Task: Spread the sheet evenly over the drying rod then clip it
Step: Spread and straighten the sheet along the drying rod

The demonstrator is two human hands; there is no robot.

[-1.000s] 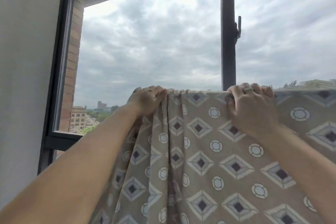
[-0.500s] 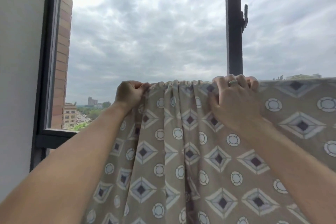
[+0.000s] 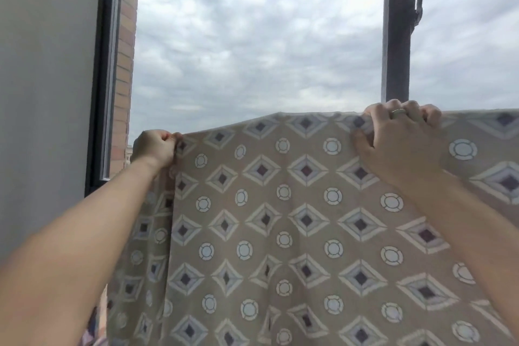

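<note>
A tan sheet [image 3: 280, 219] printed with diamonds and white circles hangs in front of the window, its top fold running from left to right across the view. The drying rod is hidden under that fold. My left hand [image 3: 154, 147] pinches the sheet's top left corner. My right hand [image 3: 398, 140], wearing a ring, grips the top fold further right, fingers curled over it. Between my hands the fabric lies flat and taut. No clip is in view.
A dark window frame [image 3: 105, 70] and a grey wall [image 3: 45, 78] stand at the left, with a brick edge [image 3: 125, 64] outside. A dark vertical mullion [image 3: 397, 31] with a handle rises behind my right hand. Cloudy sky fills the panes.
My left hand has pulled the sheet's edge leftward along the top fold. The bunched pleats between my hands are gone and the fabric is now flat. My right hand stayed on the fold.
</note>
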